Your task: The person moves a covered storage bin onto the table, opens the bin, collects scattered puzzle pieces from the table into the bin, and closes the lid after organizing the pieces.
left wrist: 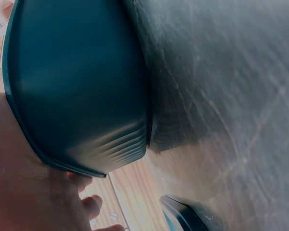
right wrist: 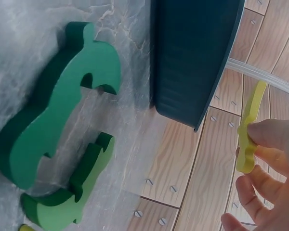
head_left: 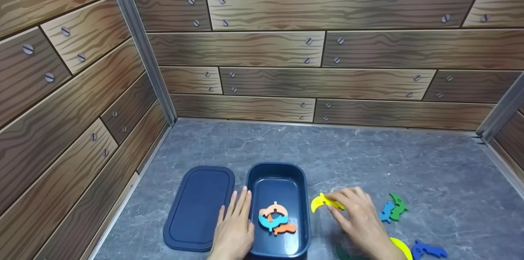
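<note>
My right hand [head_left: 360, 215] pinches a yellow curved toy piece [head_left: 318, 202] between thumb and fingers, just right of a dark blue box [head_left: 308, 227]. In the right wrist view the yellow piece [right wrist: 250, 130] is seen edge-on, raised above the table. My left hand [head_left: 235, 227] lies with straight fingers along the box's left rim. Inside the box are a peach piece [head_left: 274, 208], a turquoise piece [head_left: 270, 224] and an orange piece [head_left: 286, 229], overlapping one another. The left wrist view shows the outer wall of the box [left wrist: 82, 86] beside the left hand [left wrist: 29, 187].
Left of the box lies its dark blue lid [head_left: 200, 206], flat. To the right are a green piece [head_left: 398, 207], a light blue piece [head_left: 386, 212] and a blue piece [head_left: 428, 249]. Another yellow piece [head_left: 402, 247] sits partly behind my right forearm. Wood-patterned walls [head_left: 262, 49] enclose the grey table.
</note>
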Demonstrator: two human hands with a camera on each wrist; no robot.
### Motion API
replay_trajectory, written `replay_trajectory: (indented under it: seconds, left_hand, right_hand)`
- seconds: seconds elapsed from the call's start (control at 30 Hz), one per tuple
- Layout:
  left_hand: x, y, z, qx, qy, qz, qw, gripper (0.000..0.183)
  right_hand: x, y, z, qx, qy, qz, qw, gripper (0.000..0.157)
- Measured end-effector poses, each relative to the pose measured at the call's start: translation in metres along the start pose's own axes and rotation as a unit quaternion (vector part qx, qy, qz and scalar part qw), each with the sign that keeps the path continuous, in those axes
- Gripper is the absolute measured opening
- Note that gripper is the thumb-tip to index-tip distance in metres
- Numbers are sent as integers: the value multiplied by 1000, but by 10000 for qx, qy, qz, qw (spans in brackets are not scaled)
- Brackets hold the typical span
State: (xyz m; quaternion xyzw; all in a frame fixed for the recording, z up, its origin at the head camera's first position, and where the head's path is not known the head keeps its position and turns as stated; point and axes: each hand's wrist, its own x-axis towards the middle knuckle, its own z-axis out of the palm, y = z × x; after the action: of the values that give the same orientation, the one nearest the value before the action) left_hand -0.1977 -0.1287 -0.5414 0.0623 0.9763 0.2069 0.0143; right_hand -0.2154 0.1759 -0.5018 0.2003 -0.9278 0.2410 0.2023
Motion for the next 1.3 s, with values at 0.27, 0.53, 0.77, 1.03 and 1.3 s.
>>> replay_trajectory:
  seconds: [0.27,0.53,0.77,1.03,1.3]
  left_hand:
    - [1,0,0,27,0,-1,10000,64]
    - [1,0,-1,23,-6,-15,10000,64]
    - [1,0,0,21,89,52,9999,64]
    - [1,0,2,31,107,44,9999,65]
    - [1,0,0,-27,61,25,10000,65]
  right_hand:
    - [7,-6,-3,124,-33,27,9999,22]
    - [12,-11,-4,323,8,-7,9995,23]
    - [16,-17,-2,312,130,-169,9993,22]
    - [23,-25,0,133,93,-331,9993,22]
    - [28,-31,2,112,-25,-217,9997,22]
